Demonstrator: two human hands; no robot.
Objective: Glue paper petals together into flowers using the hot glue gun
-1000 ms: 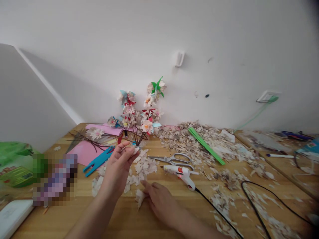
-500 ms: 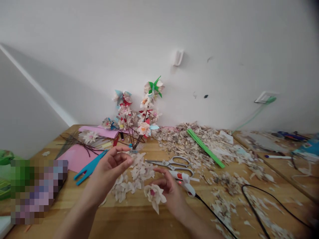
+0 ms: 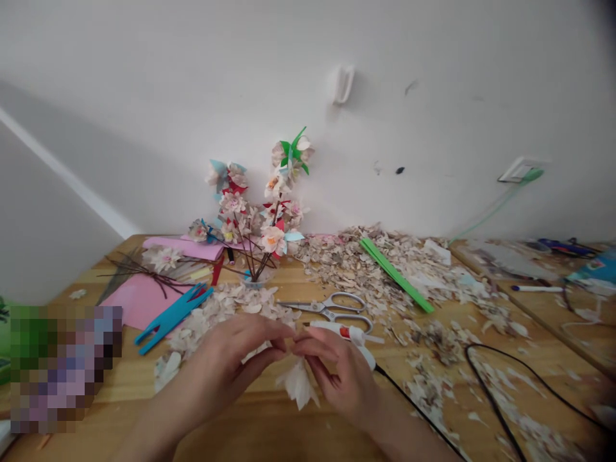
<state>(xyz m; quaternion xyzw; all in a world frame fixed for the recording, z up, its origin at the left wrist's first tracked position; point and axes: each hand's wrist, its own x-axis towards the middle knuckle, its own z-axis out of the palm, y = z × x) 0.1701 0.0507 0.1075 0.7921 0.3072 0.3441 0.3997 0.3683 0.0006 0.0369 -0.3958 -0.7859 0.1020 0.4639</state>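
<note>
My right hand [image 3: 339, 369] is closed in a pinch at the base of a white petal flower [image 3: 299, 384], which hangs with its petals pointing down. My left hand [image 3: 240, 356] meets it from the other side, thumb and forefinger pressed together at the right fingertips. Whatever lies between the left fingers is too small to make out. Just behind the right hand is a white glue gun [image 3: 359, 337] with a black cord. Metal scissors [image 3: 332, 307] lie beyond it, and loose white petals [image 3: 221, 308] spread behind the left hand.
Handmade flowers on dark stems [image 3: 260, 256] stand near the wall. Left of them lie twigs, pink sheets [image 3: 137, 301] and blue strips [image 3: 173, 319]. Dried petals [image 3: 337, 260] cover the back, with green strips [image 3: 397, 276] on them. A black cable [image 3: 491, 404] loops at right.
My left hand has moved right and down to meet the right hand. The flower has turned from facing me to hanging downward. The view has shifted slightly.
</note>
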